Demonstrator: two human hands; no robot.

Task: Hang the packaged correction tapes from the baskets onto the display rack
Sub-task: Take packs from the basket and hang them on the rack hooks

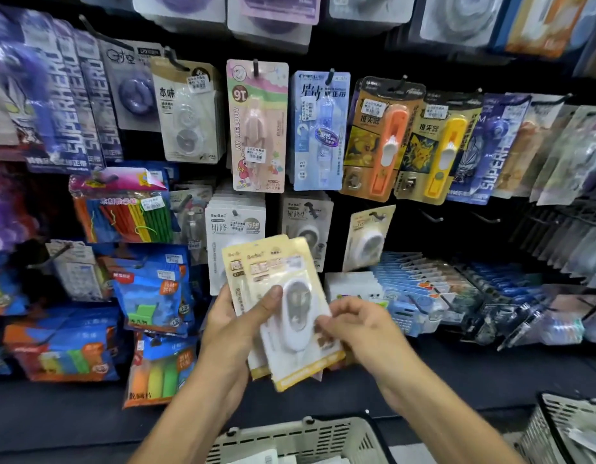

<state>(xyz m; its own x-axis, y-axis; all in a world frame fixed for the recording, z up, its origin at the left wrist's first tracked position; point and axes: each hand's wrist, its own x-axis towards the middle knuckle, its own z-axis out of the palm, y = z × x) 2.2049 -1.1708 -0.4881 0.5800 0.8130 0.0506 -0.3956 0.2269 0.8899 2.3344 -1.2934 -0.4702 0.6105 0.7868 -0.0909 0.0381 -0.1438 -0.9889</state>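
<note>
rear yellow pack (234,272): mostly hidden | right basket (557,426): cropped

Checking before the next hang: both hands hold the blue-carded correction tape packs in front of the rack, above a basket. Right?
Not quite. The head view shows the correction tape packs are yellow-carded, not blue. The left hand and right hand do hold them, above the basket.

A stationery shop: a black display rack (383,229) with hooks carries price-stickered carded correction tapes (256,125), above beige plastic shopping baskets (289,437).

Left hand (243,316) and right hand (355,324) raised together, fingers curled.
</note>
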